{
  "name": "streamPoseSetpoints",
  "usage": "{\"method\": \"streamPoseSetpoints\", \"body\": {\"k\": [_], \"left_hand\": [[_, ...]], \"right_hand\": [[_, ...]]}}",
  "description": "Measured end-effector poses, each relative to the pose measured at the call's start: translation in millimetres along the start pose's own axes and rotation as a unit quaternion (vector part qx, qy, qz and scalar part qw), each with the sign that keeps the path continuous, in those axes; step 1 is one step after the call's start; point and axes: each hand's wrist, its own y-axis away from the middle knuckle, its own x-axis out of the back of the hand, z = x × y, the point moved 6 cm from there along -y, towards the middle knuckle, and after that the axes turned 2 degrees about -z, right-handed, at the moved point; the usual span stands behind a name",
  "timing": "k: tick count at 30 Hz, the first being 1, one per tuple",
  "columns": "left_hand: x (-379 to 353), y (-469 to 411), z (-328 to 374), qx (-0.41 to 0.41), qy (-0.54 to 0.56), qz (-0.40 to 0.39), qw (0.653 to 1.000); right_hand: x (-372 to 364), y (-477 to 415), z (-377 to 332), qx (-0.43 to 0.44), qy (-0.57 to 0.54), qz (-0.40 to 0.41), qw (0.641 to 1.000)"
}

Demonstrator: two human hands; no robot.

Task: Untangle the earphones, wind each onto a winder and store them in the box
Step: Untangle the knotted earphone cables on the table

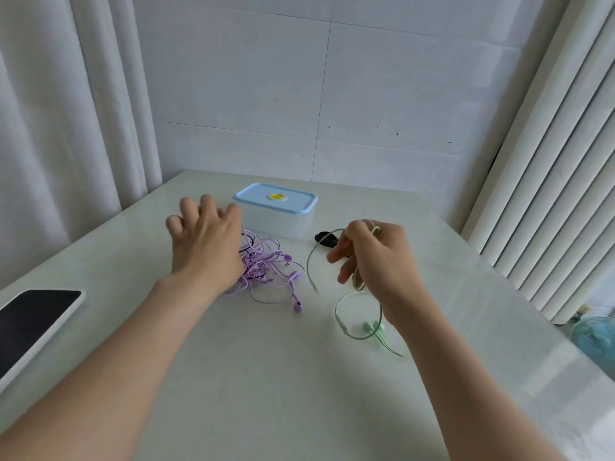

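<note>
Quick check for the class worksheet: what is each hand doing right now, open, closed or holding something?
Left hand: open, fingers spread, above the purple earphones.
Right hand: closed, holding the green earphones by the cable.

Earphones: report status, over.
Left hand open over purple tangle. Right hand grips green earphones, clear of tangle. Box closed, black winder by it.

Inventory, by count:
- plastic box (276,212), lidded: 1
- purple earphones (263,271): 1 tangled heap; the number of sets cannot be told
- green earphones (372,327): 1 set
- black winder (323,236): 1, partly hidden
- tablet (30,324): 1
- blue fan (595,337): 1
- table (266,377): 1
- hands: 2, left hand (203,241) and right hand (379,257)
</note>
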Motion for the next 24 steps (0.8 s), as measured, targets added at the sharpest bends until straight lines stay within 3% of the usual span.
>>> {"method": "streamPoseSetpoints", "body": {"k": [5, 8, 11, 16, 19, 22, 24], "left_hand": [[10, 18, 57, -0.209, 0.173, -0.091, 0.958], [-5, 31, 71, -0.239, 0.177, -0.148, 0.943], [-18, 33, 68, -0.222, 0.114, -0.169, 0.954], [-14, 21, 49, -0.165, 0.028, -0.124, 0.978], [-13, 20, 47, -0.157, -0.001, -0.103, 0.982], [-3, 28, 66, -0.203, 0.072, -0.064, 0.974], [-3, 37, 83, -0.218, 0.118, -0.107, 0.963]], "right_hand": [[4, -4, 12, -0.027, 0.168, 0.036, 0.985], [1, -6, 24, -0.022, 0.372, 0.01, 0.928], [1, 0, 26, -0.031, 0.478, 0.004, 0.878], [3, 5, 17, -0.021, 0.54, 0.008, 0.841], [5, 7, 15, -0.048, 0.473, 0.013, 0.88], [12, 7, 9, -0.035, 0.503, 0.043, 0.863], [19, 9, 4, -0.028, 0.513, 0.069, 0.855]]}}
